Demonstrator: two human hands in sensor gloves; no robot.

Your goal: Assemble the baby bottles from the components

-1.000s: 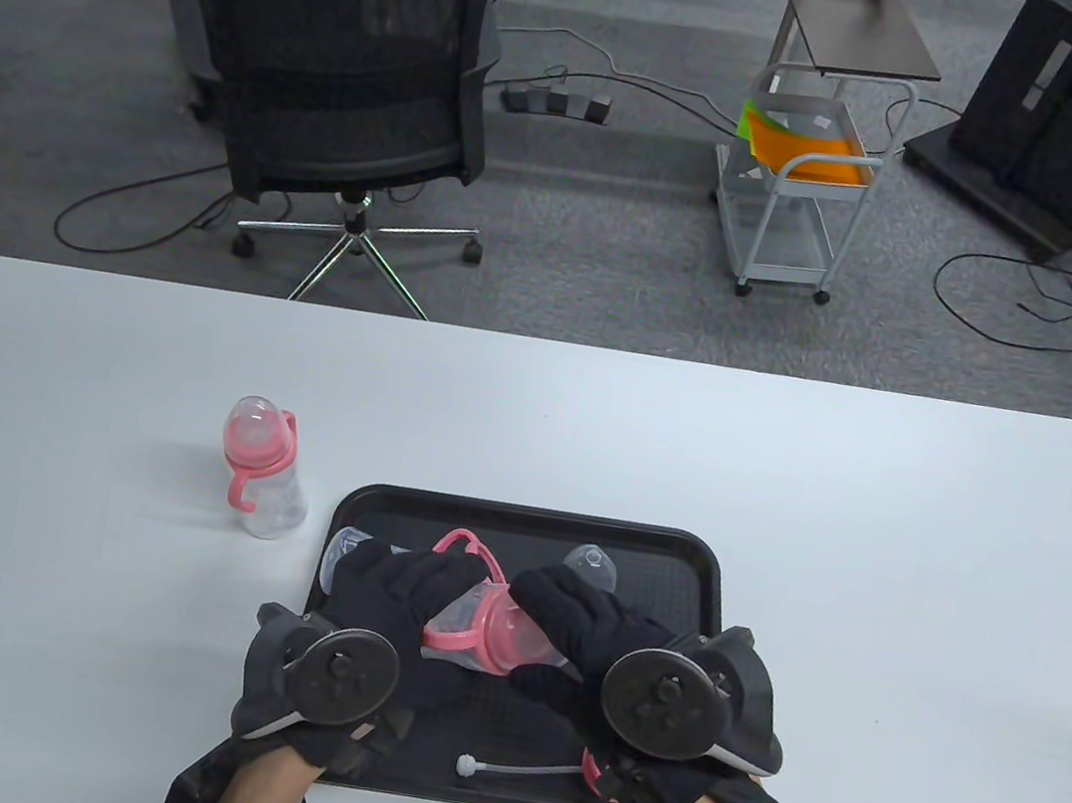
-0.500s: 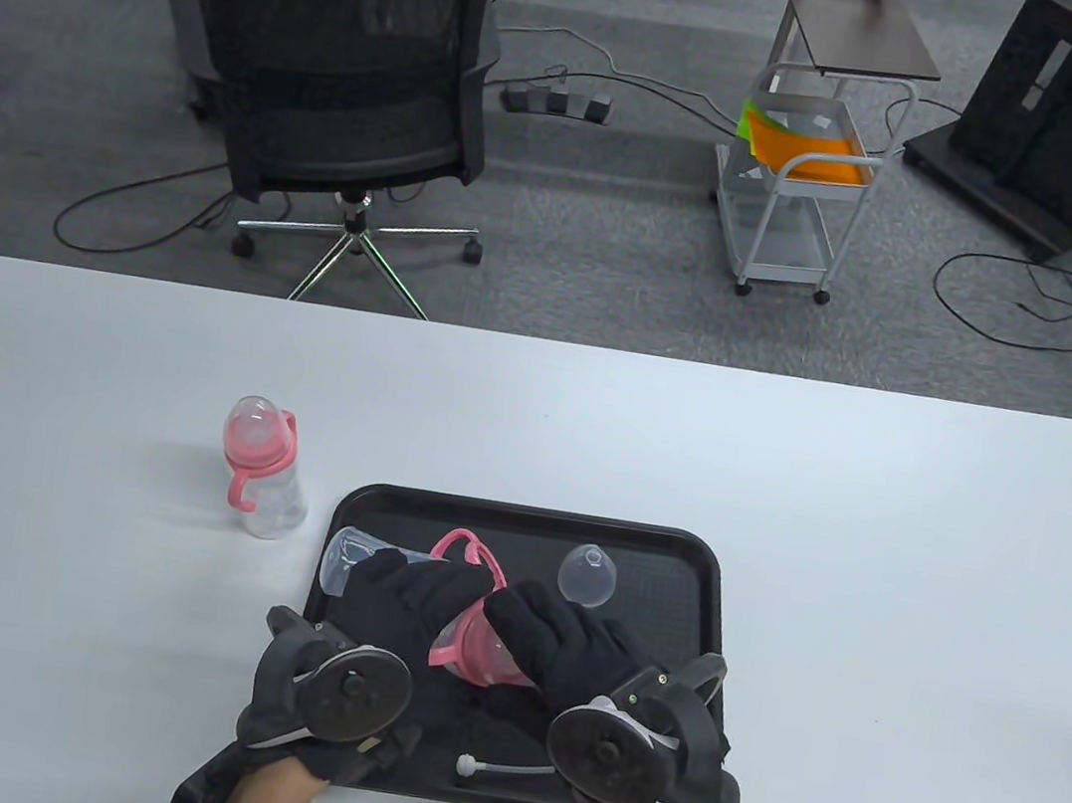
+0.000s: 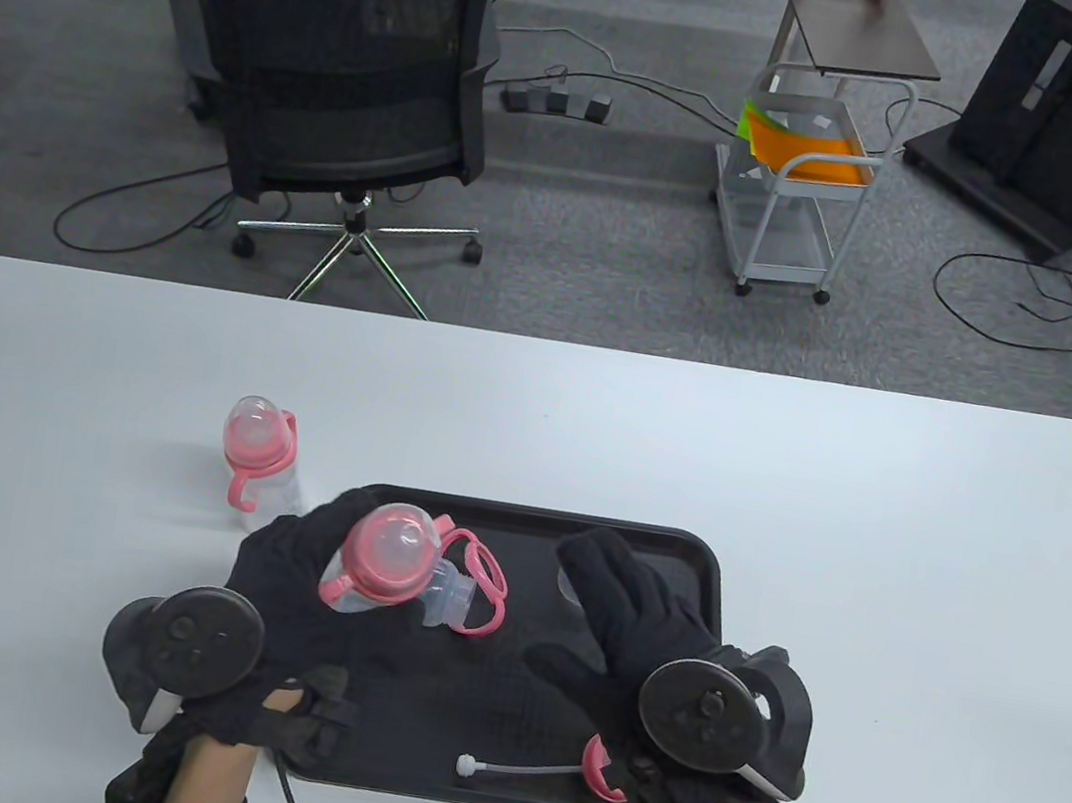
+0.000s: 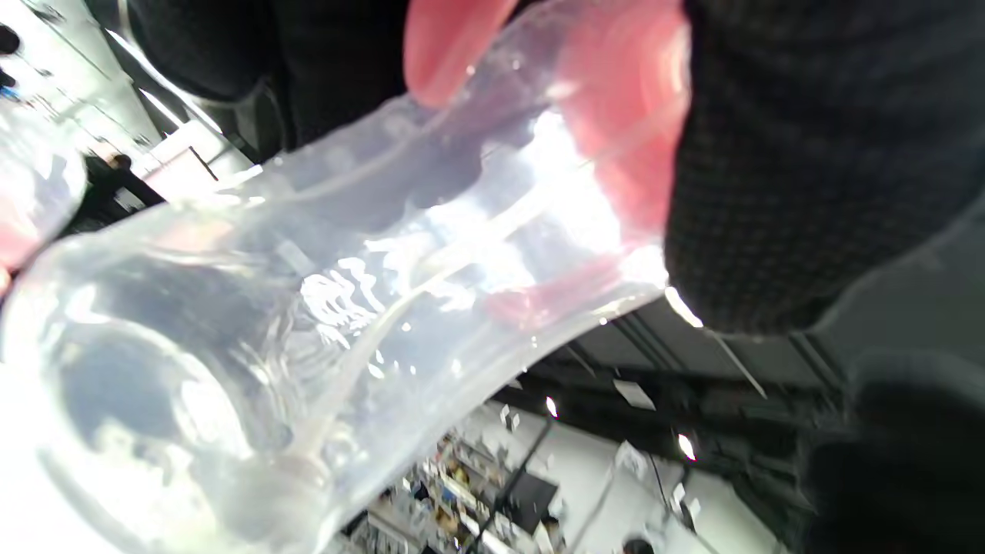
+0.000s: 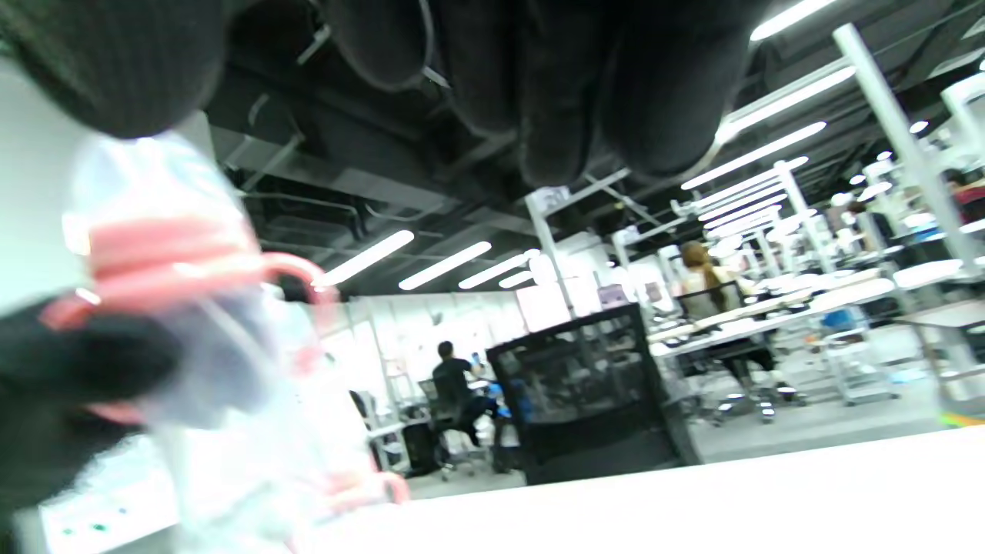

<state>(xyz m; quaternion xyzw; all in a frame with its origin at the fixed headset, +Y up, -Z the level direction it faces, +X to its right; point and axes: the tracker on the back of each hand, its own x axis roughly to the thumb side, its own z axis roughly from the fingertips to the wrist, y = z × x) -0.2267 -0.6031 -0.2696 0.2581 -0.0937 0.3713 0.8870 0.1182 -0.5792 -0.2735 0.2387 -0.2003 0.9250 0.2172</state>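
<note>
One finished bottle (image 3: 263, 466) stands on the table (image 3: 873, 573) left of the tray (image 3: 674, 553). The left hand (image 3: 297, 587) grips a second bottle (image 3: 391, 566), lifted leftward since earlier. The right hand (image 3: 633, 627) has let go, fingers apart over the tray. A straw (image 3: 521, 770) and pink ring (image 3: 599, 768) remain there.

Even, bright overhead light; blurred, glare-streaked wrist views.

white table (image 3: 786, 479): assembled baby bottle (image 3: 257, 465) upright, left of centre; black tray (image 3: 533, 522) just right of it at near edge. Tray carries straw (image 3: 511, 770) and pink ring (image 3: 600, 769) along its near side.
</note>
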